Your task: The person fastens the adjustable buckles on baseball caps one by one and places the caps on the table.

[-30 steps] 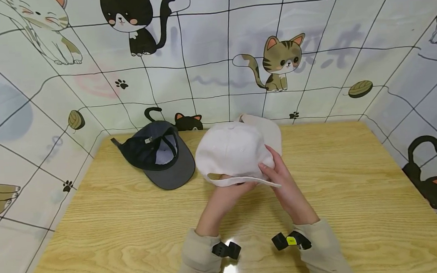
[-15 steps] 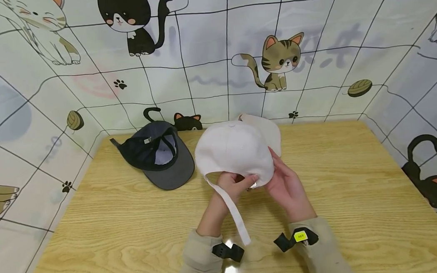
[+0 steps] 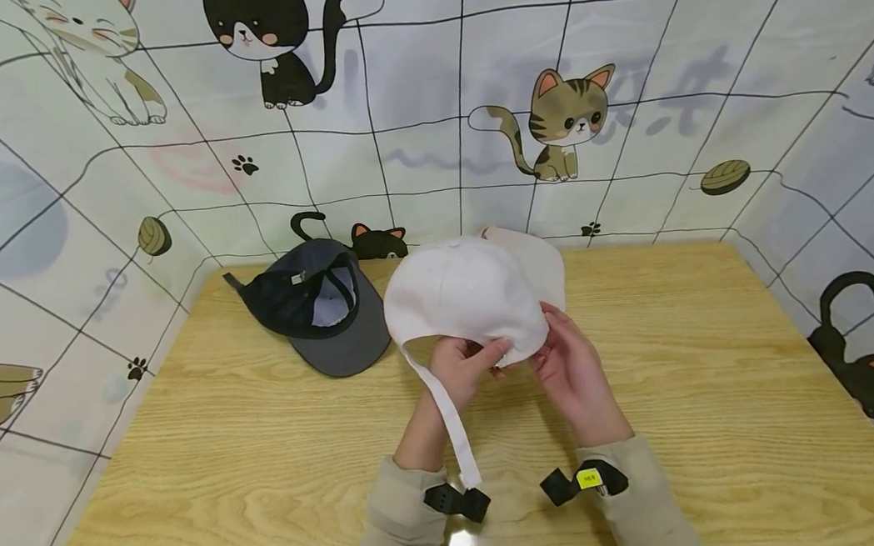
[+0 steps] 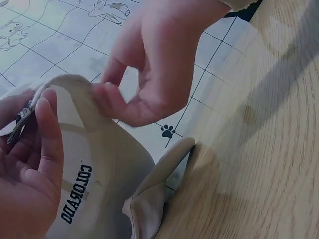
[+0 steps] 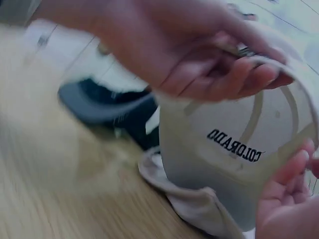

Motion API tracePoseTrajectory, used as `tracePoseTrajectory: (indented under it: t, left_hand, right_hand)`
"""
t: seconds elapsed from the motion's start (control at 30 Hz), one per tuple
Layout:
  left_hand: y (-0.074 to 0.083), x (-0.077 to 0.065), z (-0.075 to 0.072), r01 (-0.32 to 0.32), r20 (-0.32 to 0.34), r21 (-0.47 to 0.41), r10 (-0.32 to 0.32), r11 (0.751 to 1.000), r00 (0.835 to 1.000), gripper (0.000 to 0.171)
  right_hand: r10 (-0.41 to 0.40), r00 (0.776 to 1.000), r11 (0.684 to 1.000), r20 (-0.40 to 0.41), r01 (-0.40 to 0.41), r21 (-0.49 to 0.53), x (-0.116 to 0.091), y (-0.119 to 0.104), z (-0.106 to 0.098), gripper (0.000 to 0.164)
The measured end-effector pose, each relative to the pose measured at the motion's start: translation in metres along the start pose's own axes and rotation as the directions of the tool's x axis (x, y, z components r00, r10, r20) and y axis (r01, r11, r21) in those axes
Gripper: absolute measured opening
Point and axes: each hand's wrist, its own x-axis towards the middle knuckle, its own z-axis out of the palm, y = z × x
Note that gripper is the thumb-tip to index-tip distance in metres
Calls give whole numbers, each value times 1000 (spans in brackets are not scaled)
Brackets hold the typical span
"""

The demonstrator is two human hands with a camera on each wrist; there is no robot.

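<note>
My two hands hold a white baseball cap point(image 3: 453, 293) above the table, its back opening towards me. My left hand point(image 3: 461, 372) pinches the rear edge, thumb outside and fingers inside; a small metal buckle point(image 5: 244, 52) shows at its fingers. My right hand point(image 3: 574, 373) pinches the edge on the right with thumb and fingertips, also seen in the left wrist view. From the left side of the opening the loose strap point(image 3: 446, 414) hangs down to my left wrist. Inside the crown, dark COLORADO lettering point(image 4: 77, 194) shows.
A cream brim point(image 3: 538, 267) shows behind the white cap at the right. To the left a dark grey cap point(image 3: 319, 309) lies with its inside up. Cat-print cloth walls point(image 3: 430, 156) stand round the wooden table point(image 3: 683, 358).
My left thumb has come over the cap's rear edge and the strap has swung free, now hanging down. My right hand has moved lower on the edge. The dark cap has stayed put.
</note>
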Motion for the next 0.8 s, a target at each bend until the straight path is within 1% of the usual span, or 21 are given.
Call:
tracePoseTrajectory:
  t: [0.03,0.07,0.1,0.13,0.2,0.27,0.3,0.33,0.43,0.47,0.57,0.63,0.67,0.7,0.73,0.8]
  left_hand:
    - [-1,0,0,12,-13,-16,-12,1000,1000,20]
    - [-1,0,-1,24,-26,-36,-25,999,999,22]
    - [-2,0,-1,29,-40,-49,-31,998,999,23]
    - [-3,0,-1,32,-58,-57,-35,998,998,25]
    - [-4,0,-3,25,-98,-72,-32,997,995,28]
    - [-5,1,-5,10,-140,-77,-21,997,990,29]
    - [-6,1,-6,0,-158,-78,-12,997,987,30]
    - [-6,1,-7,-11,-176,-84,-4,996,984,30]
    - [-6,2,-9,-42,-215,-101,19,994,976,30]
    - [-6,2,-9,-50,-224,-111,24,993,974,29]
    - [-7,3,-10,-69,-246,-132,35,989,969,29]
    - [-6,3,-10,-75,-252,-144,36,987,967,28]
    - [-6,3,-10,-73,-258,-137,36,988,965,28]
    - [-5,3,-10,-71,-266,-124,36,990,963,27]
    - [-5,3,-10,-66,-273,-108,34,992,961,27]
    - [-4,3,-10,-52,-284,-82,27,995,959,27]
  right_hand:
    - [-47,998,996,-45,44,-73,-1,0,2,17]
    - [-102,991,983,-87,87,-161,-2,0,5,13]
    - [-158,981,957,-115,123,-261,-2,0,8,11]
    - [-207,970,921,-124,151,-359,-3,1,10,10]
    - [-280,953,817,-117,173,-550,-5,3,15,13]
    - [-322,944,705,-75,187,-684,-7,6,18,16]
    - [-335,941,650,-45,197,-734,-8,7,19,17]
    - [-342,940,606,-15,209,-767,-8,8,19,17]
    - [-344,936,496,79,252,-831,-11,12,20,16]
    - [-336,935,455,110,264,-851,-12,13,20,15]
    - [-300,933,314,197,292,-903,-13,16,19,15]
    - [-277,930,240,242,311,-920,-13,19,19,16]
    - [-267,928,213,259,319,-924,-13,19,19,17]
    - [-259,927,194,272,326,-925,-13,20,20,18]
    - [-253,925,185,285,335,-924,-13,20,20,19]
    - [-246,924,179,294,341,-923,-13,21,21,19]
